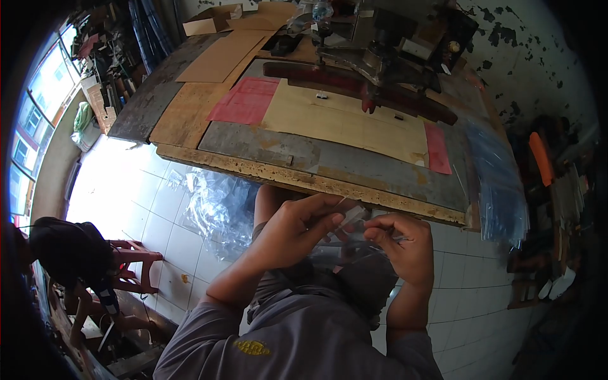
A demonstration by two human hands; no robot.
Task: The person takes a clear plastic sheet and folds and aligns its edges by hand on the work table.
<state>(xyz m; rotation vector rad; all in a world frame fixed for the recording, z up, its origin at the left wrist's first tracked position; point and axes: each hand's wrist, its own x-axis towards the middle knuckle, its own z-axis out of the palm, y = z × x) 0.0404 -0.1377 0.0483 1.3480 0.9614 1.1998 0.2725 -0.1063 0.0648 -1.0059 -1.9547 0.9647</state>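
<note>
Both hands are raised over the lap, just in front of the table's near edge. My left hand [297, 229] pinches a piece of clear plastic [352, 217] between thumb and fingers. To its right, my right hand [405, 244] has its fingers closed on the same clear plastic, with thumb and index finger pressed together. More see-through plastic hangs below the hands over the lap; its outline is hard to make out. Behind the hands, a yellow sheet [342, 120] with red ends lies on the grey board [266, 152].
A dark press-like machine [380, 63] stands over the board. Clear plastic sheets [500, 183] hang off the table's right side. Crumpled plastic [221, 206] lies on the floor at left. Another person [69, 253] sits at far left near a red stool [142, 263]. Cardboard [221, 57] lies at the back left.
</note>
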